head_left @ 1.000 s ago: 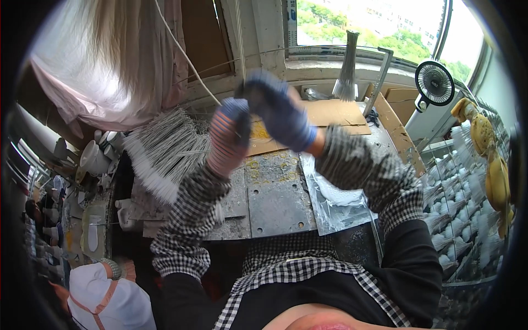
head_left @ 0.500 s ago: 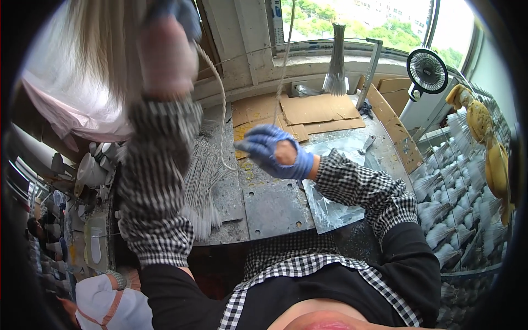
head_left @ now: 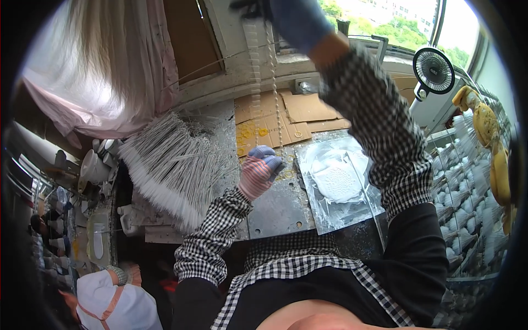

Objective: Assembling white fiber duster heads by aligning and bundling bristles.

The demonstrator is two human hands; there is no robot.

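Note:
My left hand point(head_left: 258, 173), in a blue glove with a red-striped back, is closed low over the worktable. A pale rope point(head_left: 255, 93) runs down into it. Beside that hangs a twisted cord point(head_left: 275, 93), its lower end near my left fingers. My right hand point(head_left: 297, 22), also blue-gloved, is raised at the top edge, where the upper parts of both lines meet its dark fingertips. Motion blurs it, so its grip is unclear. Left of my left hand, a fanned heap of thin white-tipped wires point(head_left: 176, 165) covers the table.
A plastic-covered board with white paste point(head_left: 335, 176) lies at right, a thin rod point(head_left: 360, 181) across it. Behind are cardboard sheets point(head_left: 313, 107) and yellow rings point(head_left: 247, 132). A fan point(head_left: 433, 69), bananas point(head_left: 484, 124) and a wire rack point(head_left: 456, 198) stand right. Another person point(head_left: 115, 300) is lower left.
My left hand has come down from the upper left to the table's middle. My right hand has risen from the table to the top edge. The fanned wires are now largely uncovered.

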